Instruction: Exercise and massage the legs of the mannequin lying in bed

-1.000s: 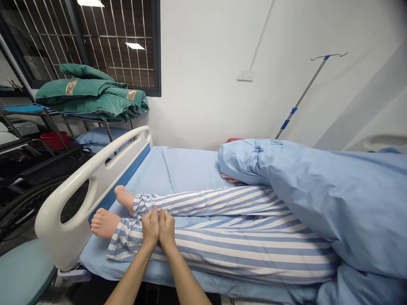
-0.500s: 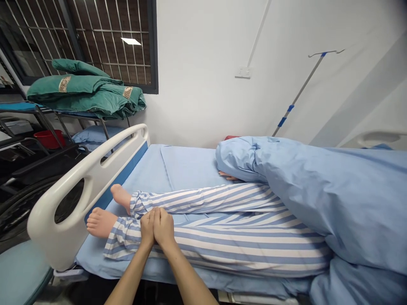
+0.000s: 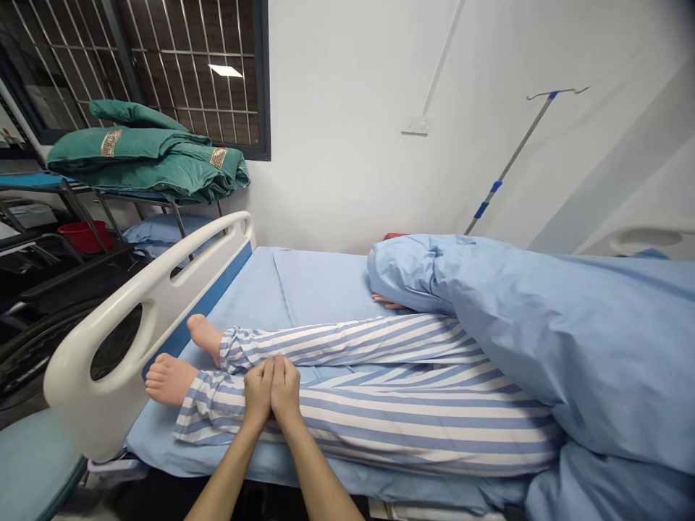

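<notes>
Manikin legs [image 3: 380,405] run along the bed [image 3: 326,289], feet [image 3: 171,383] leftward.

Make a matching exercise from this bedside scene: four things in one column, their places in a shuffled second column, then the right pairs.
Things:
1. Green folded cloth bundle
2. IV pole
3. Left hand and right hand
4. Red tub

Places:
A. Pressed together on the striped pyjama trousers
B. On top of a metal rack by the barred window
C. Low at far left, beyond the white bed end board
D. In front of the white wall, beyond the blue blanket

Pairs: 1-B, 2-D, 3-A, 4-C
</notes>
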Available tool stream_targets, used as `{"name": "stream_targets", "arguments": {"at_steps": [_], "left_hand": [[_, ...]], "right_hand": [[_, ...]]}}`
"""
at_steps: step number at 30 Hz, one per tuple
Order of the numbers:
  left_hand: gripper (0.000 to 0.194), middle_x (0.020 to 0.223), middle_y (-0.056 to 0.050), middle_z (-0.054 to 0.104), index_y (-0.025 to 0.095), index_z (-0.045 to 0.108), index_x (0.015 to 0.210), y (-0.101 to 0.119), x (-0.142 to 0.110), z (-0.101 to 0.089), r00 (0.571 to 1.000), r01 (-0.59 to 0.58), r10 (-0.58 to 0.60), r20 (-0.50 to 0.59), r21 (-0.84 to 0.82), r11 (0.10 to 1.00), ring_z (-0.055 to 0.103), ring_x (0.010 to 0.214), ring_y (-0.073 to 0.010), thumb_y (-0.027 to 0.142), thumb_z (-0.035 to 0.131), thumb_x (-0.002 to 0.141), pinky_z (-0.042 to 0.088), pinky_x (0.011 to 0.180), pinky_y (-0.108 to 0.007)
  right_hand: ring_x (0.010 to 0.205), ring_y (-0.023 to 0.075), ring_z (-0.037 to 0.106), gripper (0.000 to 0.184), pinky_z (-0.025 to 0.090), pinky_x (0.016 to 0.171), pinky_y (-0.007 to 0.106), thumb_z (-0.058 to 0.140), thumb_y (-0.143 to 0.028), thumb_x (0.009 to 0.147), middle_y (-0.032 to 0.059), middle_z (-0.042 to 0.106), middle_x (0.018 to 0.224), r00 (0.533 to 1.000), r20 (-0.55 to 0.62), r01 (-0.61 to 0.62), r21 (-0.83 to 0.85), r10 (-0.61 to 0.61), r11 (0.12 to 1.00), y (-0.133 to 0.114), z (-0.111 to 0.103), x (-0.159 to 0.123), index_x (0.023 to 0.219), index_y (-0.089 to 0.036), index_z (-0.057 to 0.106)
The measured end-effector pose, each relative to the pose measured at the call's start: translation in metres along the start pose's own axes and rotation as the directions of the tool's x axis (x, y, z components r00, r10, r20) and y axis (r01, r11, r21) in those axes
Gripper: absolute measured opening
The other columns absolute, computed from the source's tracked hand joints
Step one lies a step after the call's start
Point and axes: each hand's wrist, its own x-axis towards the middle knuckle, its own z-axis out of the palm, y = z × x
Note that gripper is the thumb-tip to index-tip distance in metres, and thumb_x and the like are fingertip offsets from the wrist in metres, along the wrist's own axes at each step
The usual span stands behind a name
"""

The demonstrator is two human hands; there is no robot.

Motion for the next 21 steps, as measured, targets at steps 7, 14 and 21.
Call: {"name": "stream_targets", "arguments": {"at_steps": [7,14,21], "left_hand": [[0.037,0.052,-0.002,0.055,0.017,0.052,0.054,-0.011,-0.001,-0.002,0.999,-0.035,0.034,0.030,0.012,0.999,0.048,0.054,-0.0137,0.043,0.041,0.078,0.040,0.054,-0.024],[0.039,0.049,-0.001,0.051,0.017,0.049,0.052,-0.011,-0.002,-0.003,0.999,-0.035,0.033,0.039,0.042,0.999,0.044,0.051,-0.0125,0.043,0.040,0.079,0.037,0.051,-0.024],[0.037,0.045,0.003,0.040,0.018,0.040,0.048,0.007,-0.002,0.011,0.998,0.022,-0.018,0.059,-0.066,0.998,0.035,0.048,-0.0092,0.043,0.046,0.075,0.031,0.047,-0.022]], "right_hand": [[0.053,0.0140,0.049,0.037,0.026,0.050,0.025,0.028,-0.033,0.091,0.0029,0.056,0.058,0.992,0.111,0.081,-0.256,-0.054,0.963,-0.016,-0.010,0.000,0.066,-0.018,0.051],[0.055,0.0144,0.052,0.038,0.024,0.052,0.026,0.026,-0.030,0.093,0.0039,0.060,0.060,0.978,0.183,0.155,-0.334,-0.098,0.930,-0.012,-0.020,-0.003,0.069,-0.018,0.053],[0.053,0.0125,0.046,0.040,0.028,0.051,0.024,0.027,-0.036,0.091,0.0008,0.052,0.056,0.995,0.093,0.048,-0.065,-0.042,0.997,0.003,-0.021,0.003,0.061,-0.018,0.045]]}}
